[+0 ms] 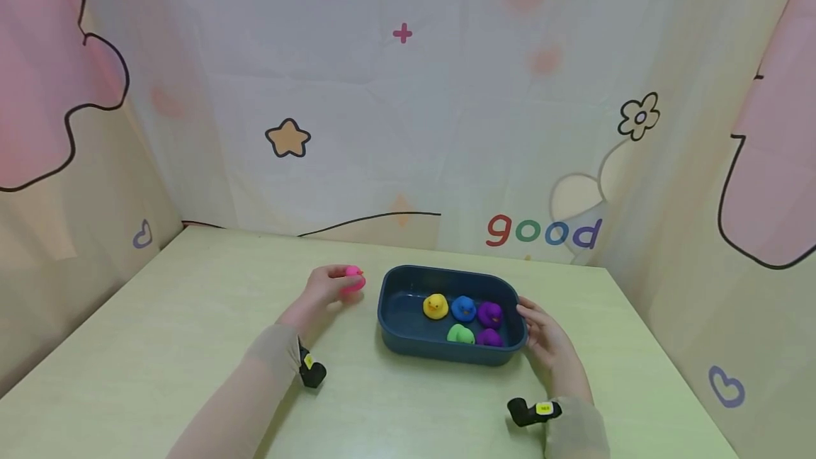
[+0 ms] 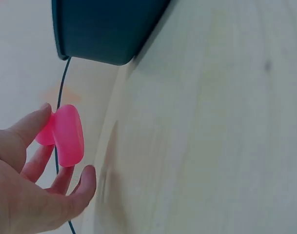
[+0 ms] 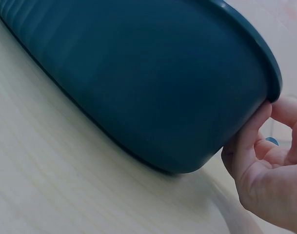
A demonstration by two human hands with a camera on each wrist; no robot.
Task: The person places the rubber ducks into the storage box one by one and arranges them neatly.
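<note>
In the head view my left hand (image 1: 328,285) pinches a pink rubber duck (image 1: 353,280) between thumb and fingers, above the table left of a dark blue rectangular basin (image 1: 417,350). The left wrist view shows that hand (image 2: 36,180) with the pink duck (image 2: 69,136) near its thumb and fingertips. At the basin's right end is my right hand (image 1: 547,331). Its fingertips hold the rim, and in the right wrist view this hand (image 3: 272,161) touches the basin's wall (image 3: 153,87) under the lip. Inside lie a yellow duck (image 1: 435,307), a blue duck (image 1: 464,309), a green duck (image 1: 461,334) and purple ducks (image 1: 490,314).
The basin stands on a pale wooden table (image 1: 408,409). A printed cloth backdrop (image 1: 382,126) rises behind the table and along both sides. Each wrist wears a small black camera, the left one (image 1: 311,368) and the right one (image 1: 534,411).
</note>
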